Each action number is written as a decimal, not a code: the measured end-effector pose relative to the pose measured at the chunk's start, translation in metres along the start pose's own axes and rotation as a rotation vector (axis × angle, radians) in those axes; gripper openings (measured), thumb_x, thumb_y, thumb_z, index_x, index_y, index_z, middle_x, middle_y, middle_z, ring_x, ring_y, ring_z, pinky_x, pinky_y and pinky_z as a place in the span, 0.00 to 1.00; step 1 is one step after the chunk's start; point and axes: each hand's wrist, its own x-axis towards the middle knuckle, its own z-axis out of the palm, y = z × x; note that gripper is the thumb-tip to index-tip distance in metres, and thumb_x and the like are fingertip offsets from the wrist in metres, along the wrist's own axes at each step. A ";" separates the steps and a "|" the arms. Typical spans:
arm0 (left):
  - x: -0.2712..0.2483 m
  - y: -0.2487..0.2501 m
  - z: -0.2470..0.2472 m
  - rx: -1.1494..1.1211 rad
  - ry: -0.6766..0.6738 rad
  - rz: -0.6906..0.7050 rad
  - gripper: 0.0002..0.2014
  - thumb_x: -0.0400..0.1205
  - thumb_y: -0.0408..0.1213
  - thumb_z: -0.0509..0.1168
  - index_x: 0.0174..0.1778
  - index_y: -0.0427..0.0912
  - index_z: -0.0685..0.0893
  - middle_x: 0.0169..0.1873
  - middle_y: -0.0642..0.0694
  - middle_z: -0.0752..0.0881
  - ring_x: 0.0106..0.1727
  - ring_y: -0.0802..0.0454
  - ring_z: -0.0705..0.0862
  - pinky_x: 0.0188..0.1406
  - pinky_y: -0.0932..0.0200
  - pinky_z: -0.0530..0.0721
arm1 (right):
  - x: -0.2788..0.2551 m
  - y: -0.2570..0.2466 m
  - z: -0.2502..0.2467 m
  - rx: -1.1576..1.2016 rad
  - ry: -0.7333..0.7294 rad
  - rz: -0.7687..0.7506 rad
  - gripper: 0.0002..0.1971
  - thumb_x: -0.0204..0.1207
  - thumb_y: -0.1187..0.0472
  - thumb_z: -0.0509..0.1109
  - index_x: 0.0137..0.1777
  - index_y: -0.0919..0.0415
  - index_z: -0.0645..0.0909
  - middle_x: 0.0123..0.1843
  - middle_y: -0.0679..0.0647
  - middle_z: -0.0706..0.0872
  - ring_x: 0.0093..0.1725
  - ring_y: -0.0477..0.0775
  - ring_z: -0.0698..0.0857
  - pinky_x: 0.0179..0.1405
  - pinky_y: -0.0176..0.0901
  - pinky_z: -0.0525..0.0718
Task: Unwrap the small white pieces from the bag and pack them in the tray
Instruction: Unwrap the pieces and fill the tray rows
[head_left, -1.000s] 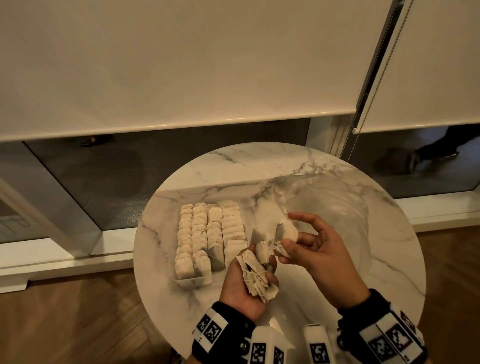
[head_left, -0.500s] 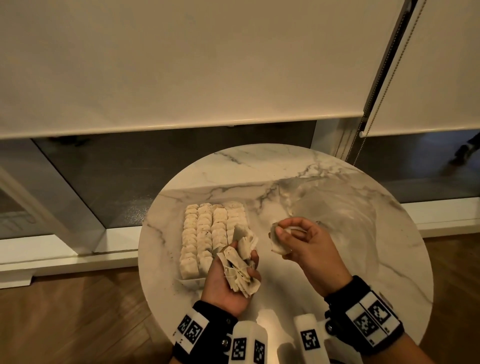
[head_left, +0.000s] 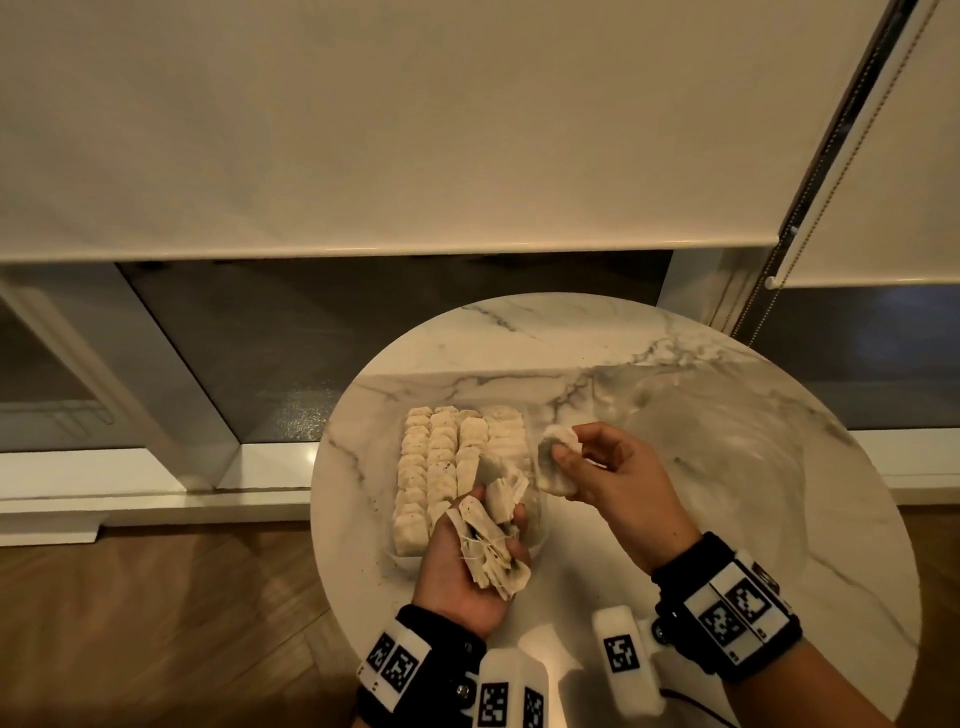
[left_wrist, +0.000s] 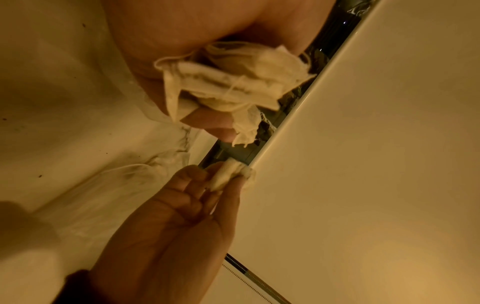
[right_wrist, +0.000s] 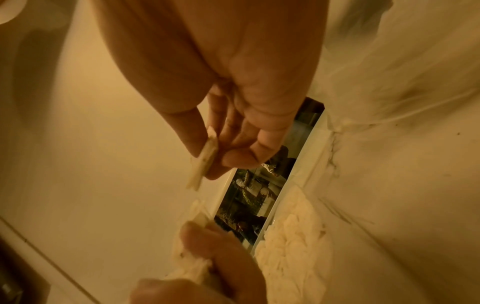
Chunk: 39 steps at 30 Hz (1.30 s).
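Small white pieces (head_left: 457, 467) are packed in rows in a clear plastic tray (head_left: 537, 512) on the round white marble table (head_left: 727, 467). A bundle of pale string-tied sachets (head_left: 491, 545) is clasped in the upturned left hand (head_left: 462, 566). One small white sachet (head_left: 557, 462) is pinched by the right hand (head_left: 618, 483), now raised just beside the tray's right edge, farther up the table than half a second ago.

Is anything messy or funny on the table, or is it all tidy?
Mostly tidy. The white pieces stand in neat rows in the tray. Small dark specks dot the marble table beside the tray, like spilled crumbs. The left hand holds a tangled bunch of pieces with loose strings.
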 end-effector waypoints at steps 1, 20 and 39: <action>-0.001 -0.002 0.002 0.015 -0.006 -0.002 0.10 0.80 0.43 0.63 0.51 0.44 0.86 0.33 0.48 0.87 0.34 0.51 0.88 0.21 0.63 0.82 | 0.001 0.001 0.003 0.026 -0.017 0.004 0.05 0.77 0.70 0.75 0.50 0.62 0.86 0.49 0.67 0.91 0.44 0.58 0.90 0.39 0.47 0.88; -0.011 0.005 0.003 -0.014 0.049 0.090 0.12 0.88 0.42 0.56 0.53 0.44 0.84 0.26 0.50 0.89 0.26 0.54 0.89 0.25 0.61 0.86 | 0.010 -0.001 0.018 -0.059 -0.052 -0.161 0.09 0.73 0.72 0.78 0.52 0.67 0.88 0.41 0.66 0.92 0.34 0.45 0.87 0.32 0.30 0.80; -0.019 0.058 -0.025 -0.147 0.043 0.078 0.15 0.80 0.42 0.63 0.37 0.40 0.92 0.39 0.49 0.89 0.35 0.46 0.92 0.21 0.60 0.85 | 0.042 0.007 0.027 -0.527 -0.212 0.004 0.03 0.76 0.64 0.77 0.42 0.57 0.91 0.39 0.52 0.92 0.36 0.45 0.87 0.37 0.38 0.87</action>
